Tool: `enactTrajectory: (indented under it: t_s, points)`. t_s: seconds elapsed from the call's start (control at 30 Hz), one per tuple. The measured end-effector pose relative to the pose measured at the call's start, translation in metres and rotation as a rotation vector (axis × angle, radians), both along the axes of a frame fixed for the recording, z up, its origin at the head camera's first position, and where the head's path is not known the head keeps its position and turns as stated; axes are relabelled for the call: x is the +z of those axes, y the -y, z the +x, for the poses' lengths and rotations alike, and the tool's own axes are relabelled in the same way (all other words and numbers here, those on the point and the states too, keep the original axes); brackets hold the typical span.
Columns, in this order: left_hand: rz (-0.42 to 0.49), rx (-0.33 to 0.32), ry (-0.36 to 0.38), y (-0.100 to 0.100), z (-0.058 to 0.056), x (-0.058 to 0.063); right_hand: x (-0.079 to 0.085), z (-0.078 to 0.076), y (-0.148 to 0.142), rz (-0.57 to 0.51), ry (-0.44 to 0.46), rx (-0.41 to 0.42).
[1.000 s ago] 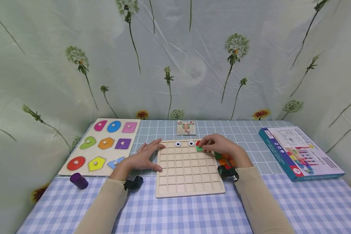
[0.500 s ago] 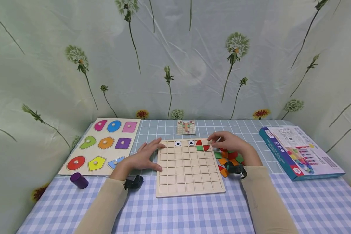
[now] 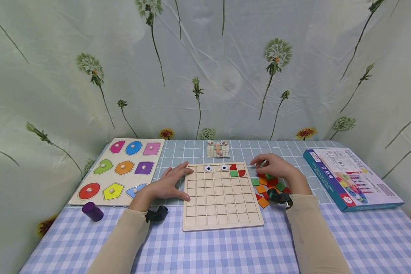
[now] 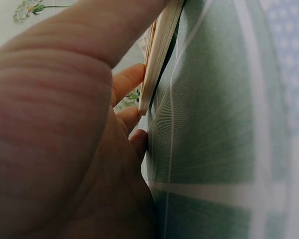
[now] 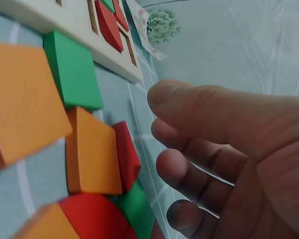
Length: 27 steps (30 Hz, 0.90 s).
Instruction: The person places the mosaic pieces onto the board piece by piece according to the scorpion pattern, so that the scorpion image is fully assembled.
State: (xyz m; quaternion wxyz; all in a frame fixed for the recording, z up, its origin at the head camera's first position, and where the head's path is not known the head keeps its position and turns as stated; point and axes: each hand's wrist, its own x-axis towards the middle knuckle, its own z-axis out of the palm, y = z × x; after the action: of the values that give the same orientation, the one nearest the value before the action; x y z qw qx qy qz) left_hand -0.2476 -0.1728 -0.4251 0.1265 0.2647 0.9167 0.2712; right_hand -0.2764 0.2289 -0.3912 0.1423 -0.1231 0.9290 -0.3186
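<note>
A pale wooden grid board (image 3: 222, 198) lies in the middle of the head view. Along its top sit two eye tiles (image 3: 208, 168), two red quarter-round tiles (image 3: 241, 173) and a green square tile (image 3: 234, 173). My left hand (image 3: 168, 186) rests at the board's left edge with fingers spread; in the left wrist view fingertips (image 4: 134, 74) touch the board's side (image 4: 157, 64). Loosely bent and holding nothing, my right hand (image 3: 274, 167) hovers beside the upper right corner, over a pile of red, green and orange tiles (image 3: 263, 189). The right wrist view shows a gap under its thumb (image 5: 189, 99).
Behind the board lies a small pattern card (image 3: 218, 149). To the left are a knobbed shape puzzle (image 3: 123, 182) and a purple cylinder (image 3: 93, 211). A flat boxed game (image 3: 352, 179) lies at the right, and a flower-printed curtain (image 3: 205, 68) stands behind the table.
My right hand has moved right, off the board to the tile pile, uncovering the red and green tiles at the upper right. My left hand has stayed put.
</note>
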Motion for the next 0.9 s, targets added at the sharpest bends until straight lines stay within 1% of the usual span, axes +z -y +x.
enactTrajectory:
  t_s: [0.07,0.2,0.43,0.63,0.9]
  points:
    - [0.003,-0.002,-0.001,-0.0001,0.0000,0.0003,-0.0002,0.0000,-0.0024,0.011,0.005,-0.013]
    - [0.001,-0.004,-0.001,-0.0005,0.0002,0.0009,-0.0020,0.0004,-0.0061,0.028,0.017,-0.015]
    - [-0.001,0.001,0.004,-0.0010,0.0009,0.0019,-0.0053,-0.0009,-0.0093,0.050,0.054,0.005]
    - [-0.003,-0.001,0.005,-0.0008,0.0009,0.0029,-0.0062,-0.0020,-0.0101,0.038,0.054,0.039]
    - [0.001,0.002,0.002,-0.0011,0.0016,0.0032,-0.0083,-0.0019,-0.0101,0.006,0.054,0.041]
